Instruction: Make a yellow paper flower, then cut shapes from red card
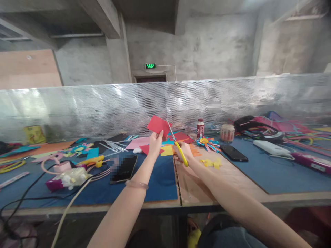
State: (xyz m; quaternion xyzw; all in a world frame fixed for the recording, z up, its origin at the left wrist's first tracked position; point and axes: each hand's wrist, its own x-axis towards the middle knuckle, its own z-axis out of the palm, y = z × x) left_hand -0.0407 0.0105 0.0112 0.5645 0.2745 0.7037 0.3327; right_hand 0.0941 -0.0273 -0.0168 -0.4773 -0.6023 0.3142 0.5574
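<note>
My left hand [156, 141] pinches a piece of red paper [157, 124] by its lower edge and holds it up above the table. My right hand [184, 151] grips a pair of scissors [182, 153] with yellow handles. Their blades point up and away from me, along the right edge of the red paper; whether they touch it I cannot tell. Below and behind the hands lie sheets of coloured paper, among them a yellow piece [167, 150]. A flower of blue and orange paper [204, 142] lies right of the scissors, with yellow paper cutouts [212, 163] in front of it.
A dark phone [124, 168] lies left of my left forearm, and another phone [234, 153] lies to the right. A small bottle [200, 128] and a jar [227, 133] stand at the back. Cables and a power strip [310, 162] surround both sides. A perforated metal screen [116, 106] closes off the far edge.
</note>
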